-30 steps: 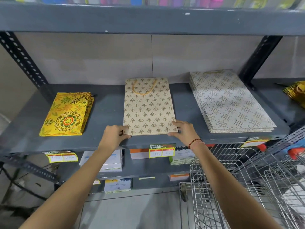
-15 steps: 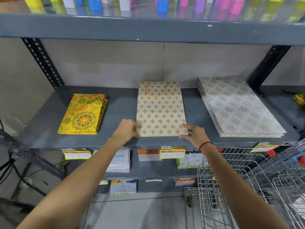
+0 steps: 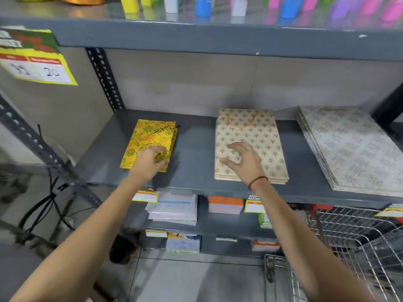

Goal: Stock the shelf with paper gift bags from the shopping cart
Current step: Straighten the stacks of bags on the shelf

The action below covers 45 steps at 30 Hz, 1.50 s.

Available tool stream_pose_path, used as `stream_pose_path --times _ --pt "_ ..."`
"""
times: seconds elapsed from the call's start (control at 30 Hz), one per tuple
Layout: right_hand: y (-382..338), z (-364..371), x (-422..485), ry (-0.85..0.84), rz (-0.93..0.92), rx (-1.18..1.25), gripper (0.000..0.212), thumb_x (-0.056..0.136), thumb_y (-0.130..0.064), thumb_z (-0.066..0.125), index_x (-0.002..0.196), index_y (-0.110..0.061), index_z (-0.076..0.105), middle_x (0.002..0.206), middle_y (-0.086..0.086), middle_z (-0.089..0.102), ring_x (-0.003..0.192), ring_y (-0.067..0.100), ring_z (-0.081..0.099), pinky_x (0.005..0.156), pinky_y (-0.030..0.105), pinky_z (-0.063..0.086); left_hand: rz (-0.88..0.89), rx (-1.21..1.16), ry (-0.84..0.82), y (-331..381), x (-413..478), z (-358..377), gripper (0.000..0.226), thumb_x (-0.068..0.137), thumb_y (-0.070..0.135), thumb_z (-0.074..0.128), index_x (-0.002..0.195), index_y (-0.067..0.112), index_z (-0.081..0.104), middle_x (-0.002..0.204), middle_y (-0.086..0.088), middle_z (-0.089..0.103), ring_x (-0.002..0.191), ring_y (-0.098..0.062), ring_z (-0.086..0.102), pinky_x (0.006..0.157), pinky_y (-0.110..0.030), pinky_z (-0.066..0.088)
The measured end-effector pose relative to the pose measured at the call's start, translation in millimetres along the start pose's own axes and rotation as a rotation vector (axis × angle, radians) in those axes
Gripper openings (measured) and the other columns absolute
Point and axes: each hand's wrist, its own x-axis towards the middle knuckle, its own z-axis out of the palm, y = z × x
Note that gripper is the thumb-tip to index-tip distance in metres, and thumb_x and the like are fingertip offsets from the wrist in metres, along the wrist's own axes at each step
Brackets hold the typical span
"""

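Note:
A stack of yellow floral gift bags [image 3: 148, 136] lies flat at the left of the grey shelf [image 3: 196, 153]. My left hand [image 3: 148, 163] rests on its near right corner with the fingers curled; motion blur hides whether it grips. In the middle lies a beige stack of gift bags [image 3: 259, 136] with a gold motif and an orange cord handle on top. My right hand [image 3: 242, 160] is over its near left part, fingers spread, holding nothing. A wider stack of white patterned gift bags [image 3: 353, 149] lies at the right. The wire shopping cart [image 3: 349, 247] stands at the lower right.
A shelf board above carries coloured bottles [image 3: 202, 7]. Lower shelves hold stacked paper pads [image 3: 174, 210] and price tags. A slotted upright [image 3: 104, 77] and a diagonal brace [image 3: 39, 144] stand at the left, with black cables [image 3: 50, 203] near the floor.
Both hands left the beige stack's front edge. My left hand moved left onto the yellow bags; my right hand rose over the beige stack and spread. The view shifted left.

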Motion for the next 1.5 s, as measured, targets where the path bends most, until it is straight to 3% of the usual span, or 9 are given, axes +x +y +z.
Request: stream_pose_path --times 0.2,0.37,0.53,0.7,0.93,1.07,1.2,1.4,1.5 --pt "-56.2 75.5 16.9 -0.252 -0.068 0.037 0.054 0.079 -0.030 0.072 0.124 -0.006 0.055 0.127 0.016 0.055 0.117 0.029 0.053 0.103 0.040 0.042 -0.169 0.081 -0.026 -68.0 -0.6 -31.8 0.067 0.073 0.016 0.079 0.133 0.005 0.051 0.132 -0.022 0.057 0.126 -0.039 0.046 0.103 -0.037 0.035" --pt "-83.9 123.9 20.8 -0.383 -0.047 0.039 0.071 0.077 -0.025 0.074 0.136 -0.003 0.041 0.132 0.023 0.052 0.121 0.034 0.049 0.104 0.039 0.039 -0.151 0.074 -0.076 -98.1 -4.4 -38.2 0.054 0.070 0.009 0.079 0.119 0.003 0.058 0.116 -0.020 0.067 0.111 -0.035 0.058 0.080 -0.034 0.040" --pt "-98.1 154.1 23.7 -0.376 -0.017 -0.004 0.070 0.078 -0.028 0.073 0.133 0.000 0.042 0.123 0.021 0.059 0.114 0.036 0.052 0.096 0.040 0.044 -0.126 0.021 -0.100 -109.3 2.5 -38.3 0.034 0.073 0.004 0.075 0.105 0.006 0.065 0.103 -0.014 0.073 0.103 -0.027 0.064 0.071 -0.029 0.036" --pt "-97.3 166.2 20.5 -0.305 -0.021 -0.089 0.062 0.082 -0.031 0.067 0.130 0.001 0.045 0.112 0.022 0.063 0.109 0.036 0.054 0.091 0.039 0.043 -0.120 -0.036 -0.154 -118.7 9.2 -41.4 0.022 0.076 0.002 0.072 0.097 0.003 0.068 0.097 -0.017 0.075 0.101 -0.029 0.066 0.089 -0.040 0.048" --pt "-98.8 165.1 26.0 -0.292 0.001 -0.098 0.043 0.085 -0.026 0.064 0.119 -0.001 0.057 0.102 0.024 0.067 0.101 0.037 0.058 0.089 0.040 0.048 -0.107 -0.126 -0.152 -122.7 10.7 -43.2 0.032 0.076 -0.002 0.073 0.107 0.005 0.071 0.104 -0.014 0.075 0.101 -0.022 0.067 0.090 -0.032 0.049" --pt "-100.4 164.7 24.9 -0.309 0.008 -0.142 0.029 0.086 -0.029 0.062 0.092 -0.001 0.063 0.089 0.023 0.070 0.092 0.039 0.060 0.078 0.038 0.047 -0.145 -0.141 -0.155 -125.3 15.8 -45.0 0.038 0.071 0.000 0.077 0.109 0.001 0.071 0.109 -0.018 0.072 0.105 -0.027 0.067 0.097 -0.038 0.051" --pt "-100.9 163.1 25.4 -0.314 0.021 -0.124 0.030 0.085 -0.030 0.063 0.094 -0.001 0.066 0.087 0.024 0.070 0.090 0.039 0.060 0.080 0.038 0.048 -0.198 -0.102 -0.148 -127.9 21.3 -45.4 0.049 0.065 0.005 0.084 0.111 -0.002 0.068 0.111 -0.022 0.070 0.102 -0.029 0.067 0.096 -0.034 0.051" --pt "-101.8 161.6 23.8 -0.311 0.054 -0.065 0.034 0.084 -0.026 0.065 0.104 0.002 0.065 0.092 0.025 0.071 0.094 0.039 0.062 0.088 0.042 0.051 -0.121 0.029 -0.158 -132.2 19.3 -45.1 0.036 0.070 0.015 0.081 0.104 0.005 0.073 0.107 -0.015 0.074 0.098 -0.027 0.069 0.095 -0.039 0.052" --pt "-103.8 162.4 21.6 -0.309 0.049 -0.073 0.024 0.085 -0.024 0.065 0.086 0.001 0.063 0.087 0.026 0.069 0.088 0.038 0.061 0.081 0.038 0.052 -0.029 0.162 -0.171 -133.7 15.2 -45.3 0.032 0.079 0.020 0.074 0.108 0.009 0.072 0.114 -0.010 0.072 0.104 -0.027 0.067 0.093 -0.034 0.051"
